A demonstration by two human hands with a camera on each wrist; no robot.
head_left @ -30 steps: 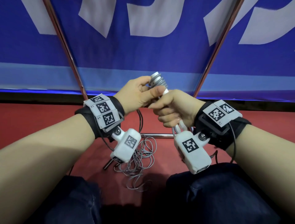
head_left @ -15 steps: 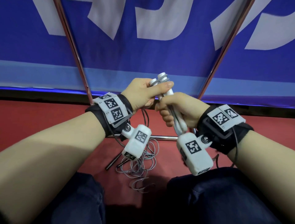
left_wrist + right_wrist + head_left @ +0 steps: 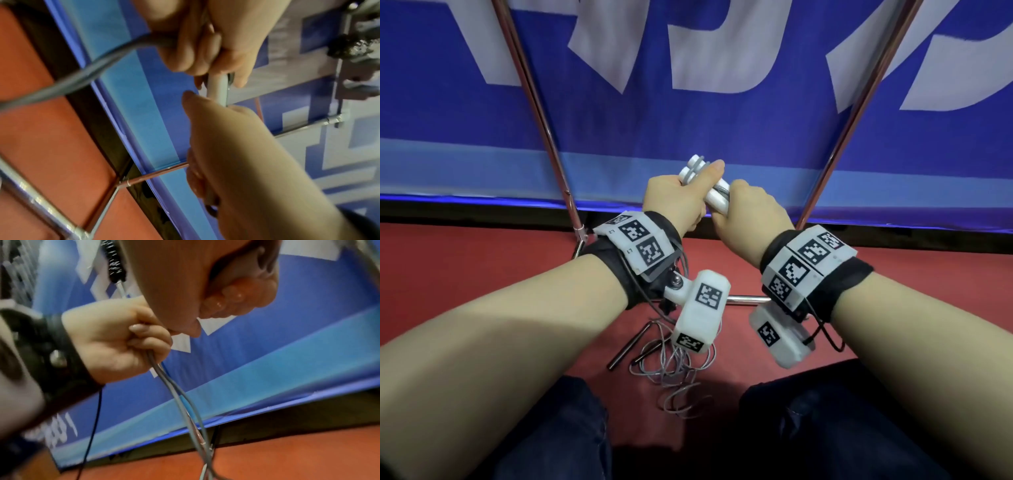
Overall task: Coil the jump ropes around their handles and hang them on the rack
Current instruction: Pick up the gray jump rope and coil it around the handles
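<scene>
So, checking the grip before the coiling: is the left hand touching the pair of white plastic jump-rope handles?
Touching. The head view shows the left hand wrapped around the white plastic handles, thumb lying along them.

A sports hall — red court floor (image 3: 465,274), blue lettered banner (image 3: 688,120), metal rack (image 3: 541,113).

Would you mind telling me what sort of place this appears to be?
Probably an indoor sports hall: a red sports-type floor, a blue banner with large white lettering along its edge, and a metal rack for jump ropes.
</scene>
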